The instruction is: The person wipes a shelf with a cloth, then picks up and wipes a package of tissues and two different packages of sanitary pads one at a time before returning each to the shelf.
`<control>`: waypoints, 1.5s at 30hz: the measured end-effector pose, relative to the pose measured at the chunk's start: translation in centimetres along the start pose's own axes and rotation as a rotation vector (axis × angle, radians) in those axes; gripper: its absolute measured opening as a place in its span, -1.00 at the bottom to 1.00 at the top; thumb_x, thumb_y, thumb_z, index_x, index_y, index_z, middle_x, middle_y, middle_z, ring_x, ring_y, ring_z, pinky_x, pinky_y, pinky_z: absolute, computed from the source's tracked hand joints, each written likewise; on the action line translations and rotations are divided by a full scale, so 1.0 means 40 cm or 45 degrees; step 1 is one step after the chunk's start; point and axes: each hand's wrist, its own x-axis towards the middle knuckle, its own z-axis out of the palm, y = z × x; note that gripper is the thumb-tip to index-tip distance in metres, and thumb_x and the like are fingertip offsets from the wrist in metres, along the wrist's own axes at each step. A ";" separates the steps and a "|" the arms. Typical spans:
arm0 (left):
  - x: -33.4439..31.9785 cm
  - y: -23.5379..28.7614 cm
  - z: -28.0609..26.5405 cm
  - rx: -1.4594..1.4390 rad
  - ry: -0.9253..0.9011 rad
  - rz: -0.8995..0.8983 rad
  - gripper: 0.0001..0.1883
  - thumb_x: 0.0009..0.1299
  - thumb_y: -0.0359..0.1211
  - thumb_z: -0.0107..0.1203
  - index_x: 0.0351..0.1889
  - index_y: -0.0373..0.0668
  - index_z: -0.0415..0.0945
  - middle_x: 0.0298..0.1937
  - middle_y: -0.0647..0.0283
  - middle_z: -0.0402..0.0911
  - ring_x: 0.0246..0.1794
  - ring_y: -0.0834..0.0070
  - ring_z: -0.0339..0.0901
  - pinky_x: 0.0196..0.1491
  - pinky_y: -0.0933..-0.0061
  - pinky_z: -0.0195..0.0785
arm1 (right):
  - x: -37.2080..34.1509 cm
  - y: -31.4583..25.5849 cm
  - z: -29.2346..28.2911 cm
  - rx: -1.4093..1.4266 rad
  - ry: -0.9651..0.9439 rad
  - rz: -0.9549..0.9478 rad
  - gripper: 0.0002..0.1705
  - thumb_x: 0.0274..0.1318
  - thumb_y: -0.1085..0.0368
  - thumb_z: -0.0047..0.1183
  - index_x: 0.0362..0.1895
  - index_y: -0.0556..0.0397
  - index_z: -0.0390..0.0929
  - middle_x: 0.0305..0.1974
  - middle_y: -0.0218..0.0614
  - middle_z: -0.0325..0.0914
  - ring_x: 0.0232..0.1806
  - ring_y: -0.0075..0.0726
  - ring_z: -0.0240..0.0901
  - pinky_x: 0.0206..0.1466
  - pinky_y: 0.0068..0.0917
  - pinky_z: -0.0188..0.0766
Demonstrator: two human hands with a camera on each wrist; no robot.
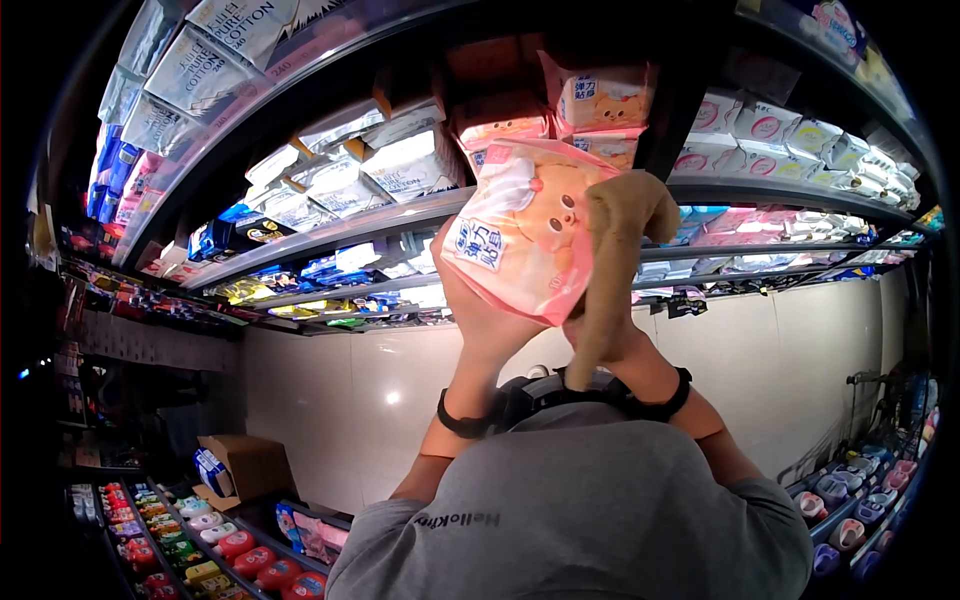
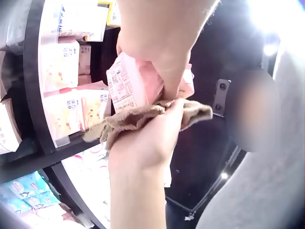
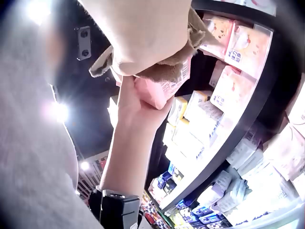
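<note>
A pink package [image 1: 520, 235] with a bear print is held up in front of the shelf. The left hand [image 1: 492, 325] grips it from below and behind; most of its fingers are hidden by the package. Over the package's right side hangs a brown cloth [image 1: 612, 260], gripped by the right hand [image 1: 605, 338], whose fingers are largely covered. In the left wrist view, the right hand [image 2: 150, 138] has its thumb on the cloth [image 2: 138, 118], next to the package [image 2: 131, 81]. The right wrist view shows the left hand [image 3: 143, 107] around the package's end [image 3: 157, 93].
More pink packages [image 1: 605, 100] stand on the shelf behind, with white packages [image 1: 410, 165] to their left. A shelf edge [image 1: 400, 215] runs below them. An open cardboard box [image 1: 258, 465] sits on the floor at lower left, near bottles [image 1: 235, 543]. Slippers [image 1: 850, 490] line the lower right.
</note>
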 end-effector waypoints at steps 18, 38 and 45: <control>0.007 -0.039 -0.040 -0.244 -0.696 -0.255 -0.02 -0.46 -0.17 0.46 0.00 -0.27 0.22 -0.10 0.17 0.41 -0.06 0.43 0.37 0.03 0.43 0.17 | -0.069 0.224 -0.086 2.093 -0.062 0.819 -0.50 0.21 0.08 -0.34 0.12 0.13 0.20 0.06 -0.23 0.28 0.02 -0.31 0.30 0.03 -0.38 0.31; 0.022 -0.006 -0.018 -0.568 -0.268 -0.597 -0.39 0.41 -0.05 -0.40 0.27 -0.29 -0.13 0.18 0.16 0.18 0.18 0.43 0.10 0.18 0.50 -0.07 | -0.042 0.035 -0.057 0.816 0.288 0.549 -0.48 0.24 0.16 -0.34 0.21 0.12 -0.02 0.07 -0.33 0.18 -0.02 -0.51 0.21 0.02 -0.52 0.20; 0.018 -0.022 -0.064 -0.541 -0.297 -0.503 0.04 0.12 0.39 -0.49 0.27 -0.34 -0.24 0.28 0.08 -0.02 0.27 0.32 -0.05 0.23 0.37 -0.14 | -0.055 0.000 -0.025 0.676 -0.184 0.121 -0.42 0.22 0.03 -0.41 0.18 0.19 0.02 0.15 -0.21 0.10 0.14 -0.30 0.08 0.14 -0.36 0.05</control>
